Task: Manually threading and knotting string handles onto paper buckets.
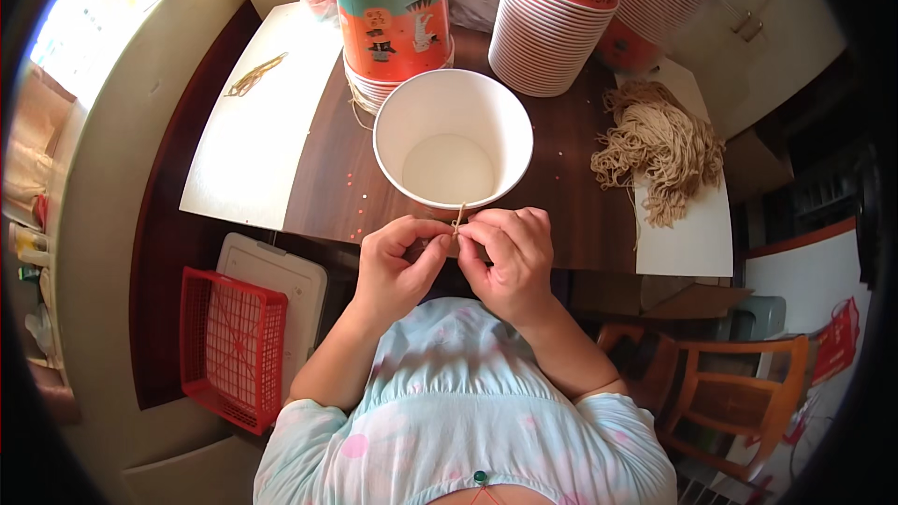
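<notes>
Two hands, the left hand [404, 260] and the right hand [508, 257], meet just in front of the open bucket [454, 126], thumbs and fingertips closed in a pinch on a thin tan cord [456, 219]. The cord lies at the near side of the open bucket, its tip rising across the rim as seen from above; whether it touches the rim cannot be told. It looks light, limp and soft, with a slightly fibrous surface that should give some grip; a fingertip pinch close to each end would suit it. The open bucket, round, flaring and apparently of smooth coated card, seems light and stiffest at its rolled rim, while its wall could dent, so the rim is likely the better hold. Beneath the open bucket spreads the desk [327, 168], dark and wood-grained. To the open bucket's right lies a tangled heap of tan cords [664, 154], soft and crinkled, partly over a flat white sheet [702, 234]. Farther off to its left, a loose bundle of cord [254, 77] rests on a smooth white panel [248, 140]. Just behind the open bucket stands an upturned bucket stack [393, 28], orange and teal with a flat white base on top; behind and to the right, a taller stack [543, 42] shows close, ribbed rows of pale rims.
</notes>
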Tool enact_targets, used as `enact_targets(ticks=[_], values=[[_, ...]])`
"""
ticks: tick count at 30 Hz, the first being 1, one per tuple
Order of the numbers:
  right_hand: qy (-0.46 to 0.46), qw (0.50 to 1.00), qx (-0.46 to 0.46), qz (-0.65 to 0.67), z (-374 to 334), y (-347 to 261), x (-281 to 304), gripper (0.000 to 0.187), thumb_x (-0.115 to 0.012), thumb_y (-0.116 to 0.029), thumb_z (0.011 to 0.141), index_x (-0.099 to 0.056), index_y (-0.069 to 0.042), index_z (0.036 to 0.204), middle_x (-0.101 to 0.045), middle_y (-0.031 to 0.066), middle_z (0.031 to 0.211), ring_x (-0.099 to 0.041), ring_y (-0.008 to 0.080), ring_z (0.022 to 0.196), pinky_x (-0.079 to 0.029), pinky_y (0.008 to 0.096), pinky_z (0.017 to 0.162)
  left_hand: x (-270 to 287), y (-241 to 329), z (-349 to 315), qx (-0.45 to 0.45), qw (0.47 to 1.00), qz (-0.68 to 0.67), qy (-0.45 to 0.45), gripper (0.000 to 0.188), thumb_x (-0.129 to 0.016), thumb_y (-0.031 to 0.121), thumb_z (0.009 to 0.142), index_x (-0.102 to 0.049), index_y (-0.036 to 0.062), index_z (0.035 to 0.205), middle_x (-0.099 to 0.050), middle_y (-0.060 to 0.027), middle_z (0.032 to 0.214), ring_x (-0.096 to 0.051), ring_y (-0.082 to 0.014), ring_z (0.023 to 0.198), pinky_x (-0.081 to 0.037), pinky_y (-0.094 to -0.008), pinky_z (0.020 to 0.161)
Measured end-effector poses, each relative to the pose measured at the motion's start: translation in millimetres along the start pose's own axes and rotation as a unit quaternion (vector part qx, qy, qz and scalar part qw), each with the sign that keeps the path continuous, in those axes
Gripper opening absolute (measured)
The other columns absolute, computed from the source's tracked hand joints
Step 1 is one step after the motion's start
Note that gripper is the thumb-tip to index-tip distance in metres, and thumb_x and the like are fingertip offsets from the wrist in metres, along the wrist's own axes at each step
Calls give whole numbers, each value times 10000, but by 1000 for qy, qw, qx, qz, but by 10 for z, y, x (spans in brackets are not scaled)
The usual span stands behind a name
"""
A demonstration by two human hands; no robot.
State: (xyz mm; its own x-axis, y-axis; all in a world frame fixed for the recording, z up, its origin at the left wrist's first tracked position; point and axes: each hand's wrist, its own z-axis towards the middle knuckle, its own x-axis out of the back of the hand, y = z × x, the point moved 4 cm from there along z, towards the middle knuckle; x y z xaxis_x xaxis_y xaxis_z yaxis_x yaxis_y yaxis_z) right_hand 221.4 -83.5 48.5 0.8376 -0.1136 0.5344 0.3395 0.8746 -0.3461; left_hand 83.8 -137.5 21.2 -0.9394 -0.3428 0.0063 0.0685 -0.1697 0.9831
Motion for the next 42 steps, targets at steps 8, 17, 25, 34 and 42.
enact_targets(ticks=[8, 17, 25, 34, 42], values=[[-17, 999, 32, 0, 48, 13, 17, 210, -702, -56, 694, -589, -101, 865, -587, 1, 858, -548, 180, 704, -387, 358, 730, 46, 33, 39, 38, 999, 27, -28, 94, -647, 16, 821, -673, -47, 885, -658, -34, 702, -565, -34, 632, -457, -200, 548], [-48, 996, -17, 75, 84, 35, 44, 158, -682, -43, 694, -571, -83, 799, -577, 16, 810, -537, 183, 652, -396, 341, 709, 13, 236, 77, -52, 984, 172, -20, 104, -679, 24, 758, -667, -15, 854, -620, -46, 729, -519, -52, 582, -433, -211, 529], [-131, 862, -326, 365, 10, 248, 32, 61, -634, -49, 802, -614, 8, 800, -591, 21, 813, -517, 45, 672, -438, 200, 606, 22, 37, 44, 69, 996, -55, -31, 135, -630, 26, 843, -659, -46, 954, -656, -32, 748, -560, -39, 641, -461, -198, 570], [-102, 878, -300, 358, -52, 240, 13, 29, -622, -34, 813, -622, -6, 820, -572, 11, 833, -513, 52, 710, -435, 205, 642, -47, 114, 48, 26, 996, 56, -62, 89, -617, 28, 841, -643, -41, 891, -624, -5, 698, -553, -30, 630, -448, -187, 560], [-110, 914, -250, 301, -17, 166, 53, 55, -621, 7, 774, -616, -15, 824, -575, 35, 842, -527, 81, 697, -443, 220, 624, -48, 169, 37, -60, 996, 45, -43, 160, -639, -34, 821, -673, -27, 977, -617, -56, 890, -577, -62, 683, -433, -179, 583]])
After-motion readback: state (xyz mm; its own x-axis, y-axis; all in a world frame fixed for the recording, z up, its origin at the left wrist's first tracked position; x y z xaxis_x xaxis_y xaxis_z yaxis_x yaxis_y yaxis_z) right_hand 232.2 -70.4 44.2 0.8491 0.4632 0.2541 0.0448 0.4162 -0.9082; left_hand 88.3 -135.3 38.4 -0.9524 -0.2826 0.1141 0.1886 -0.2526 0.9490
